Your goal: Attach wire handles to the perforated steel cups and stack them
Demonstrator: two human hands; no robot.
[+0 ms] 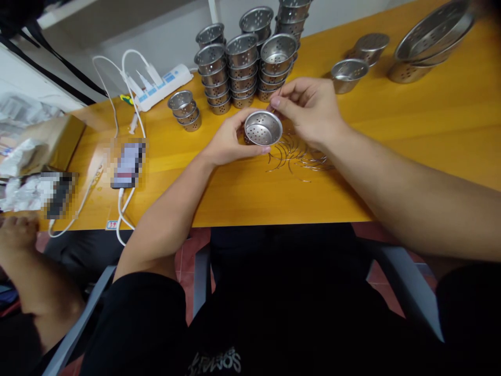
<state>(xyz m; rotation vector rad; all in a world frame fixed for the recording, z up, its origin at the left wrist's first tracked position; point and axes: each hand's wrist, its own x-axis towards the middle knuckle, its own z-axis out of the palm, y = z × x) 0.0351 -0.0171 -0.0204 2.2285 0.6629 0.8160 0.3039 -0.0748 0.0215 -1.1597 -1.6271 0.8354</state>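
The cup (263, 130) is grasped by the left hand (229, 138), with the fingers wrapped round its far side and the thumb laid along its near side. It is held above the table (235, 203), its open mouth turned up and tilted towards the wearer, so that the pierced base is shown. A thin wire is pinched between the thumb and forefinger of the right hand (313, 112), just beyond the cup's rim; whether the rim is touched by it cannot be told. Below and between the hands, loose curved wires (291, 156) are scattered, partly hidden by the right forearm. Beyond the hands, pierced cups are piled in tall stacks (242, 62), and a shorter stack (183, 108) is set beyond the left hand, to its left. Past the right hand, an upright cup (348, 75), an upturned cup (371, 46) and larger dishes (430, 44) are placed. Left of the left hand, a phone (127, 164) is plugged into a white cable (120, 209).
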